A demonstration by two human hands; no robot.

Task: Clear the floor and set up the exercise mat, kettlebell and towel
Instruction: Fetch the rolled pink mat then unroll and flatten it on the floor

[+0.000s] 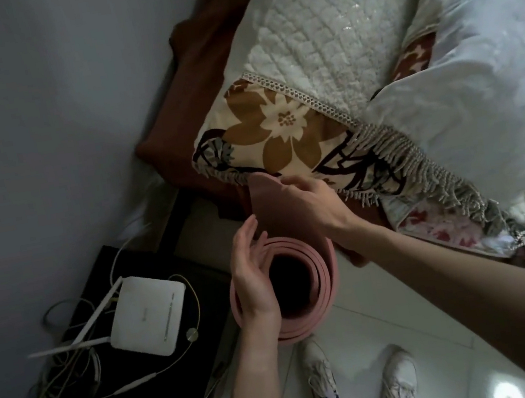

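A pink exercise mat (322,279), rolled into a loose tube, stands upright on end at the middle of the view, between a bed and a black side table. My left hand (252,276) curves around the roll's left rim, fingers pressed on the coils. My right hand (303,204) pinches the loose outer flap of the mat, which rises above the roll toward the bed. No kettlebell or towel is in view.
A bed (370,61) with floral blanket, white quilt and fringe fills the upper right. A black side table (119,390) at the lower left carries a white router (147,315) and tangled cables. White floor tiles (424,338) and my two sneakers show below.
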